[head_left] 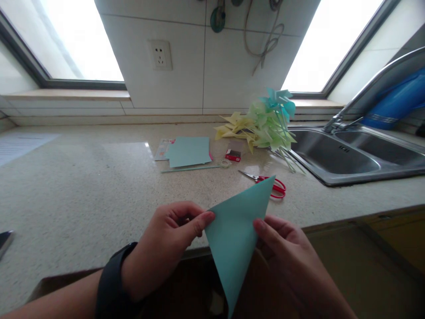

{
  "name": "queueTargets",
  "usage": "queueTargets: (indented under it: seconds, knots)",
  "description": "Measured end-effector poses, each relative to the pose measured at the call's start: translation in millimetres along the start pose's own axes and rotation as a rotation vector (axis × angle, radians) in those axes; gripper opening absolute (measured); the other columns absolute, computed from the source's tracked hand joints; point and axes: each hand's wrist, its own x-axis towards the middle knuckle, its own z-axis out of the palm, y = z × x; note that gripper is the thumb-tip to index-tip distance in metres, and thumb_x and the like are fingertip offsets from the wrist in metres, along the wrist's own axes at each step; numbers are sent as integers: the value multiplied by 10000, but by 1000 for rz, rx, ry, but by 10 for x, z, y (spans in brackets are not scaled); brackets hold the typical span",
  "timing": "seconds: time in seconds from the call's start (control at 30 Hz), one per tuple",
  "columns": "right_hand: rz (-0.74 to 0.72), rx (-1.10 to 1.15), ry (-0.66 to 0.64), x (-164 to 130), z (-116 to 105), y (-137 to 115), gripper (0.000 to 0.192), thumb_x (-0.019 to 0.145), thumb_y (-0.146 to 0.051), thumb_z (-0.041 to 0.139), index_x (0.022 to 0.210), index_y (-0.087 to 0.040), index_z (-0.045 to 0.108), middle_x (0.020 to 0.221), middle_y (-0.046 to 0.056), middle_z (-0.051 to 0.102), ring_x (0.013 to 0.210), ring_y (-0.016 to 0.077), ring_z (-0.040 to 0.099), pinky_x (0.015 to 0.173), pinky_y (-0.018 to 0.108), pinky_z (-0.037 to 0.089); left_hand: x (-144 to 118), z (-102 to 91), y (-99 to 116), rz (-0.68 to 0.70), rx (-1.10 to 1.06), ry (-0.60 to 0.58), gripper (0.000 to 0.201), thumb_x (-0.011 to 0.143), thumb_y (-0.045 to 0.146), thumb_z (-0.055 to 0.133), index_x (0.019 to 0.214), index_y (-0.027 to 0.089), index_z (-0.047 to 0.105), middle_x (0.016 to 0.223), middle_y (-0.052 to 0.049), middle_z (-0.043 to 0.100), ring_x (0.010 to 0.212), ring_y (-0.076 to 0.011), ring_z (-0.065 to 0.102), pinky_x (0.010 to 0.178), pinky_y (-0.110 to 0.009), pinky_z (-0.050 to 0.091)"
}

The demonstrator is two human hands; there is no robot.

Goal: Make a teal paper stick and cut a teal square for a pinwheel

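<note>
A light blue-green sheet of paper (237, 230), folded into a triangle, is held up in front of the counter's near edge. My left hand (172, 239) pinches its left corner between thumb and fingers. On the long right side, my right hand (285, 252) grips the paper with the thumb in front and the fingers behind, partly hidden. Behind the upper tip lie red-handled scissors (278, 188), blades pointing left, partly covered by the paper. Farther back rests a stack of similar blue-green sheets (190, 151), with a thin pale stick (191, 169) before it.
Paper pinwheels (265, 119) in yellow, green and blue are piled by the steel sink (332, 150) at right. A small red-and-black box (233, 154) and a roll of tape (225, 163) sit mid-counter. A printed sheet (23, 144) lies far left, and a dark object (5, 241) nearer.
</note>
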Motion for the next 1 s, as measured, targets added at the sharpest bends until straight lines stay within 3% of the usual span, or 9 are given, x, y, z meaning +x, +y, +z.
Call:
queueTargets:
  seconds: [0.2, 0.37, 0.53, 0.7, 0.87, 1.0]
  knots:
    - [-16, -103, 121, -4, 1, 96, 299, 794, -454, 816, 869, -166, 789, 801, 59, 754, 700, 151, 650, 669, 253, 528, -11, 3, -7, -3, 10, 40, 295, 806, 437, 731, 653, 185, 726, 543, 19, 564, 507, -107, 450, 480, -223, 362]
    - [87, -167, -22, -45, 54, 85, 344, 800, -494, 794, 911, -169, 799, 860, 83, 764, 742, 169, 656, 692, 266, 521, 10, -13, -50, -30, -19, 88, 326, 797, 488, 743, 678, 185, 722, 547, 24, 563, 498, -107, 456, 465, -217, 358]
    - [109, -291, 26, -71, 52, 156, 395, 817, -550, 755, 815, -157, 789, 747, 68, 733, 688, 155, 622, 645, 249, 480, 19, -15, -68, -19, -20, 98, 344, 792, 494, 750, 655, 181, 709, 534, 29, 553, 487, -100, 455, 460, -212, 358]
    - [119, -308, -41, -73, 66, 188, 421, 798, -568, 761, 860, -153, 789, 811, 84, 752, 687, 157, 615, 629, 255, 459, 30, -27, -72, -33, -37, 131, 355, 793, 510, 747, 675, 178, 708, 528, 32, 553, 475, -98, 452, 456, -214, 357]
    - [128, -379, 23, -107, 59, 221, 456, 776, -599, 760, 689, -153, 733, 649, 46, 685, 584, 127, 540, 560, 246, 401, 55, -41, -92, -40, -44, 155, 357, 785, 512, 758, 685, 172, 717, 523, 28, 554, 482, -102, 456, 458, -217, 356]
    - [141, -393, -15, -116, 33, 254, 454, 794, -613, 735, 783, -161, 771, 737, 70, 727, 668, 161, 592, 613, 260, 434, 83, -59, -108, -22, -75, 184, 354, 804, 504, 754, 681, 176, 701, 530, 38, 540, 473, -92, 434, 455, -217, 342]
